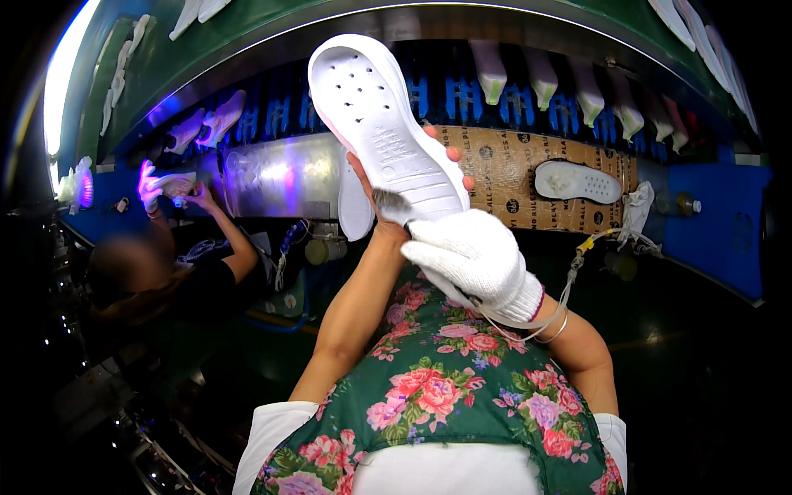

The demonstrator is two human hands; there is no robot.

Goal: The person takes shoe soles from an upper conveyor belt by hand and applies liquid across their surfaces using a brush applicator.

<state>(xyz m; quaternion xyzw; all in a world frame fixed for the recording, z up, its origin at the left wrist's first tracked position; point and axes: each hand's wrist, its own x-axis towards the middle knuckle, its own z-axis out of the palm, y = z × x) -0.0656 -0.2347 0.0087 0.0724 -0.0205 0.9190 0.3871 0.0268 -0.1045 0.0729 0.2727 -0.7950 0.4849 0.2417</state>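
A white shoe sole (404,144) with small holes at its far, wide end is raised in front of me, inner face toward me. My bare left hand (388,232) grips it from underneath, with fingertips curling over its right edge. In a white knitted glove, my right hand (478,257) is closed on a brush (391,205). The brush's grey bristles meet the lower left part of the sole, and its handle is mostly hidden by the glove. A cord runs from my right wrist.
Another sole (577,181) lies on a cardboard sheet (487,194); a white sole (355,202) rests beside a metal plate (272,181). Shoes (586,91) hang from a blue rack behind. At left, a co-worker's hands hold a shoe (175,185) under violet light. A bottle (687,204) stands right.
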